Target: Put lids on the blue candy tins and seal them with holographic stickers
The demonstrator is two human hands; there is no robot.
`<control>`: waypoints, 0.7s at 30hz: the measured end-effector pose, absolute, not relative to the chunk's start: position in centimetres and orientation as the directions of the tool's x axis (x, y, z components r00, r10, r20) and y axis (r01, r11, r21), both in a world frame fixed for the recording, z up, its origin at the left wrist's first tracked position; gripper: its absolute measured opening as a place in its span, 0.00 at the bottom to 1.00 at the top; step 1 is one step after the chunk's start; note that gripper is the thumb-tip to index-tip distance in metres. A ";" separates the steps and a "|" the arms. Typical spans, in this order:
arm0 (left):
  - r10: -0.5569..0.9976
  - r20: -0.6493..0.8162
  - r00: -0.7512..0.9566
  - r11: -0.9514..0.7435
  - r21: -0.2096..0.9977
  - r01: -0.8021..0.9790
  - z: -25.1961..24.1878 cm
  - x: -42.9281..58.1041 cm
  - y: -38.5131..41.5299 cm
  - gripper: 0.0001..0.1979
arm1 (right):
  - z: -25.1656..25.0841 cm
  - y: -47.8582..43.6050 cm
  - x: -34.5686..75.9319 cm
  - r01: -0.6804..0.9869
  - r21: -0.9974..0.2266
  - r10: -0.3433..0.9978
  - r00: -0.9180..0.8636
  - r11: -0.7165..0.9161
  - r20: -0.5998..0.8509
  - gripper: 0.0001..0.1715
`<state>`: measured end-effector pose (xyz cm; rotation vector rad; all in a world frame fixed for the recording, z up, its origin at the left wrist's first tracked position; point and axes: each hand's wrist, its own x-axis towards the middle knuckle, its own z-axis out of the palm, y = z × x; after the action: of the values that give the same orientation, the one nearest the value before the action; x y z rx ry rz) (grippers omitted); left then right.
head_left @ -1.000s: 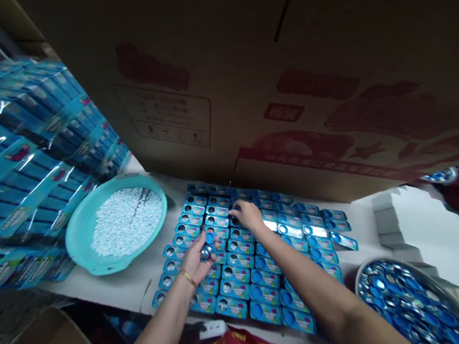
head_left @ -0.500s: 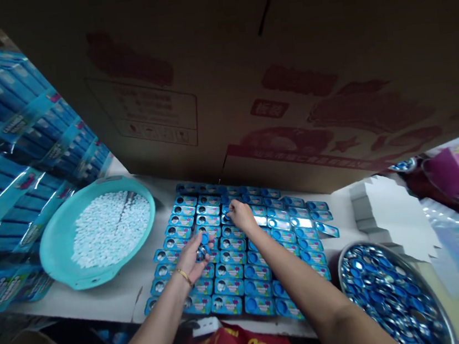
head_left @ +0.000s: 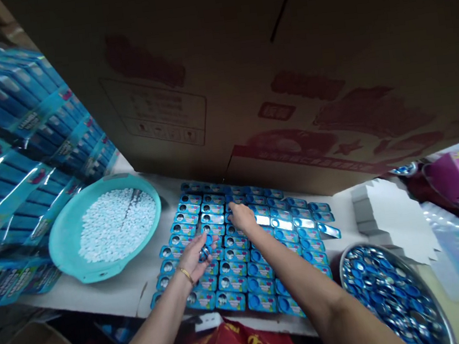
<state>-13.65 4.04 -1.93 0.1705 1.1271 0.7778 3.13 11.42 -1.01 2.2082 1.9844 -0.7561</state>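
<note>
My left hand (head_left: 193,259), with a gold bracelet at the wrist, is cupped palm up around several small round blue-and-silver lids (head_left: 206,251). It hovers over the left part of rows of small blue tins (head_left: 228,285). Some tins have a round opening with white pieces in it; others carry a blue disc there. My right hand (head_left: 242,217) reaches to a tin in the upper middle of the rows. Its fingers are pinched together and point down at the tin's round end. What lies between those fingertips is hidden.
A turquoise basin (head_left: 65,250) of white pellets (head_left: 116,225) stands at the left, beside stacked blue packages (head_left: 45,119). A large cardboard box (head_left: 236,93) rises behind the tins. At the right are a metal bowl (head_left: 341,270) of blue-and-silver lids and a stack of white card (head_left: 394,218).
The whole view has shifted slightly, with the scene moving a little right. My right hand stays at about the same tins, and my left hand still holds the lids.
</note>
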 end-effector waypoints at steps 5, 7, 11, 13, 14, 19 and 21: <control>0.622 -0.751 0.223 0.754 0.497 -0.430 -2.3 -12.9 3.4 0.15 | -1.6 7.1 1.6 0.583 -0.806 0.920 -0.363 0.103 -0.145 0.09; 0.619 -0.753 0.224 0.757 0.496 -0.426 -2.1 -12.5 3.2 0.15 | -1.8 6.2 1.3 0.469 -0.881 0.912 -0.386 0.065 -0.139 0.08; 0.620 -0.748 0.235 0.770 0.524 -0.363 -1.4 -12.0 2.6 0.14 | -1.4 5.3 1.2 0.477 -0.879 0.918 -0.356 0.020 -0.173 0.09; 0.623 -0.755 0.202 0.774 0.561 -0.293 -1.2 -11.9 2.3 0.15 | -1.1 4.6 1.1 0.552 -0.832 0.905 -0.381 0.060 -0.187 0.07; 0.624 -0.761 0.175 0.775 0.574 -0.266 -1.1 -12.0 2.2 0.16 | -1.0 4.3 1.1 0.593 -0.801 0.901 -0.386 0.080 -0.196 0.06; 0.594 -0.767 0.244 0.789 0.495 -0.364 -1.3 -13.2 1.7 0.16 | -1.7 4.0 1.9 0.686 -0.728 0.946 -0.221 -0.020 -0.235 0.03; 0.570 -0.753 0.329 0.795 0.406 -0.451 -1.6 -14.2 1.7 0.14 | -2.1 4.9 2.8 0.778 -0.616 0.960 -0.066 -0.122 -0.273 0.05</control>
<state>-14.16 1.66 -1.55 0.1314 1.0395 0.6705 2.79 4.92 -2.07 2.3073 2.2351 -1.1543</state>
